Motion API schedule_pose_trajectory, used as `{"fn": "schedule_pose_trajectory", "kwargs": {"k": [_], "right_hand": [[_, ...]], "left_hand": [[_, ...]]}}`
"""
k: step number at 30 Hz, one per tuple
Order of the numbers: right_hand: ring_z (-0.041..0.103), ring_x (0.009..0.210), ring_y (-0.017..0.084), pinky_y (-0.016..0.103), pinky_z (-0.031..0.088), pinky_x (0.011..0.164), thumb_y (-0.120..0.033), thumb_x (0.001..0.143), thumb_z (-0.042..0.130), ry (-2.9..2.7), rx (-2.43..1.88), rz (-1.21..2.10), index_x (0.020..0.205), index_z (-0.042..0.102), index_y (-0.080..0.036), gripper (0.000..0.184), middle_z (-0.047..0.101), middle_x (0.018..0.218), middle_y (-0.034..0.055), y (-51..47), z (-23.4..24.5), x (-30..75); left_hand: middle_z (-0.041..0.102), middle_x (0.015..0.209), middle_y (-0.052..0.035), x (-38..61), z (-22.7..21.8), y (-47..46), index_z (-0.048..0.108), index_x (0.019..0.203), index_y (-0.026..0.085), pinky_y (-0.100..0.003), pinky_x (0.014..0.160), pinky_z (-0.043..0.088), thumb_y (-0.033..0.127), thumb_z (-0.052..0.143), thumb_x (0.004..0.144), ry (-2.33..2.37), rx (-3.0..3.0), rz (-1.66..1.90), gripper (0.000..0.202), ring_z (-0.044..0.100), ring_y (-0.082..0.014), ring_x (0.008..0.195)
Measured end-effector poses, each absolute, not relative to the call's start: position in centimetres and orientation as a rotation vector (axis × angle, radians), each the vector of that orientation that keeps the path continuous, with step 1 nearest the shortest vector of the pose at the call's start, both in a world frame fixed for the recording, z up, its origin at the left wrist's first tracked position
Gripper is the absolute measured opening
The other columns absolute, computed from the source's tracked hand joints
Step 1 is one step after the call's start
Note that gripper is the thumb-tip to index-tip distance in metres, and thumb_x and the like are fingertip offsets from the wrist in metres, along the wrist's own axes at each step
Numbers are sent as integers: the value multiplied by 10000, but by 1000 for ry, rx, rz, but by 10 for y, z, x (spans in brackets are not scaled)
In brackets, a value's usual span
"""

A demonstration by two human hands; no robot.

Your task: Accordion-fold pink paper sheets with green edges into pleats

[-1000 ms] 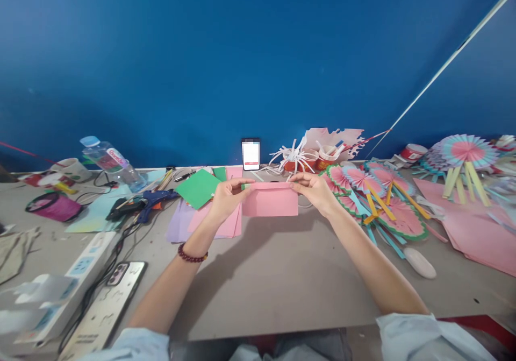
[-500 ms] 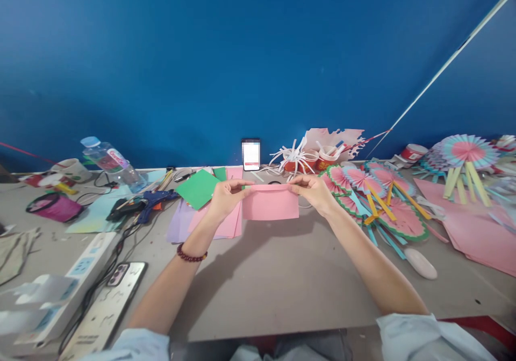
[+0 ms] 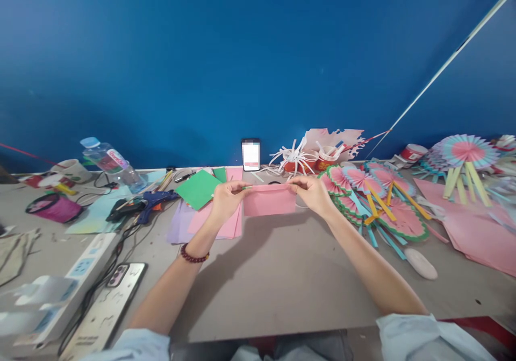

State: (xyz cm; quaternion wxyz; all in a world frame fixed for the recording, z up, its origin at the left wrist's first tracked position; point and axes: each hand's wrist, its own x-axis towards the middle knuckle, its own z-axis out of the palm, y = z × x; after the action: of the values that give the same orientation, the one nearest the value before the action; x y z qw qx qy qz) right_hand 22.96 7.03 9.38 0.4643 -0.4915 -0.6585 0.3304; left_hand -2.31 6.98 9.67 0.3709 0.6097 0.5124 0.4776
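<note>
Between my two hands a sheet of pink paper (image 3: 270, 202) is held up above the table, its top edge folded over in a narrow strip. My left hand (image 3: 228, 197) pinches the sheet's upper left corner between thumb and fingers. At the upper right corner, my right hand (image 3: 309, 193) grips it the same way. The paper's lower part hangs down free and casts a shadow on the table. Left of it, beside my left wrist, lie loose sheets with a green piece (image 3: 197, 189) on top.
Paper fans (image 3: 397, 218) and a white oval object (image 3: 420, 263) lie to the right, with pink sheets (image 3: 475, 232) beyond. A lit phone (image 3: 251, 155) leans on the blue wall. A glue gun (image 3: 155, 202), power strip (image 3: 76, 283), bottle (image 3: 115, 162) and another phone (image 3: 107, 310) are on the left.
The hanging lower edge of the pink paper has risen slightly, so the sheet looks shorter and more tilted. Both hands keep their pinch at almost the same spot.
</note>
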Motion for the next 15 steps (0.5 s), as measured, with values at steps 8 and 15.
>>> {"fn": "schedule_pose_trajectory", "kwargs": {"k": [8, 15], "right_hand": [[626, 826, 194, 316, 496, 727, -344, 821, 600, -1765, -1165, 528, 774, 698, -208, 174, 693, 843, 52, 72, 93, 230], [614, 713, 188, 305, 462, 659, -325, 818, 592, -1813, -1265, 380, 746, 717, -213, 183, 696, 763, 54, 74, 87, 230]], "left_hand": [[750, 776, -73, -20, 100, 65, 754, 768, 160, -256, 610, 494, 482, 770, 650, 1313, 1593, 1269, 343, 668, -195, 703], [742, 730, -71, -21, 92, 70, 752, 739, 157, -257, 583, 475, 484, 803, 604, 1342, 1572, 1240, 358, 649, -184, 651]]}}
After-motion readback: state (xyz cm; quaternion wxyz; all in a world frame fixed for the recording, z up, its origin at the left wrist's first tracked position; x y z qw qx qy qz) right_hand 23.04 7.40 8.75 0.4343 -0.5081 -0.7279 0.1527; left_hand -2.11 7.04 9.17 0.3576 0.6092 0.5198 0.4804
